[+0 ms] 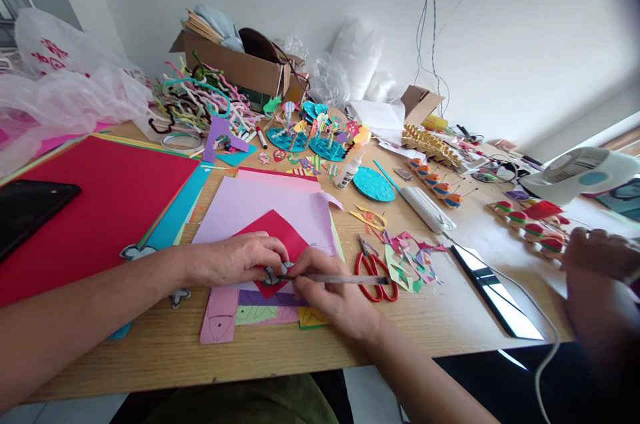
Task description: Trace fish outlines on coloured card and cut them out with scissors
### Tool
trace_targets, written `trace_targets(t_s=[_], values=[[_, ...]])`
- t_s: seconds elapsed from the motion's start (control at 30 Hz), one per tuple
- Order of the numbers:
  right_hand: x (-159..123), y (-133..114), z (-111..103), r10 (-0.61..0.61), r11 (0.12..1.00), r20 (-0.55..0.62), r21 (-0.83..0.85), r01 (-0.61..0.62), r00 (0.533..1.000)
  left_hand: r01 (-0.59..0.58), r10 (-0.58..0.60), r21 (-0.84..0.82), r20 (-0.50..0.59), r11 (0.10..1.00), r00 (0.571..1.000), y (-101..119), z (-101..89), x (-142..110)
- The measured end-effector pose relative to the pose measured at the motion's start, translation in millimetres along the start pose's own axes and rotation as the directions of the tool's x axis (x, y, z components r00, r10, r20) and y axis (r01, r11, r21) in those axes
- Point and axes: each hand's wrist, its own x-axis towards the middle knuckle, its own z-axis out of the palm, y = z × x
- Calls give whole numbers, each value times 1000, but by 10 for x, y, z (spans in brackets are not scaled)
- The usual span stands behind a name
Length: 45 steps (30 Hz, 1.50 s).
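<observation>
My left hand (250, 259) has its fingers curled and pressed down, pinning a small grey-white cutout (271, 277) on a square of red paper (275, 225). The cutout is partly hidden by my fingers. My right hand (343, 301) grips a slim pen (345, 279), its tip at the cutout's edge. Beneath the red square lies lilac paper (235, 201). Closer to me are paper pieces with drawn outlines, among them a pink strip with a fish (219, 324). Red-handled scissors (373, 274) rest just right of my right hand.
Red sheets (135, 177) and a black phone (35, 211) lie left. Paper scraps (413, 257), a glue bottle (349, 172), a blue disc (374, 184) and a second phone (495, 291) lie right. Another person's hand (600, 254) is at far right, near a glue gun (580, 174).
</observation>
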Motion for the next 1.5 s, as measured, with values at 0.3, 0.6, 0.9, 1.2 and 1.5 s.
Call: trace_targets(t_s=[0.3, 0.6, 0.9, 1.2, 1.5], values=[[141, 114, -13, 78, 996, -292, 56, -64, 953, -7, 10, 81, -37, 997, 999, -14, 72, -30], [196, 97, -72, 18, 999, -274, -44, -31, 962, 3, -1, 176, -15, 984, 1000, 49, 87, -48], [235, 204, 51, -99, 977, -163, -204, 64, 982, 80, -74, 251, -31, 965, 997, 140, 148, -74], [196, 233, 89, -112, 943, -96, -324, 76, 989, 74, -62, 301, -48, 951, 997, 230, 180, -143], [175, 257, 95, -152, 937, -60, -328, 125, 987, 83, -86, 421, -10, 903, 996, 382, -249, -215]])
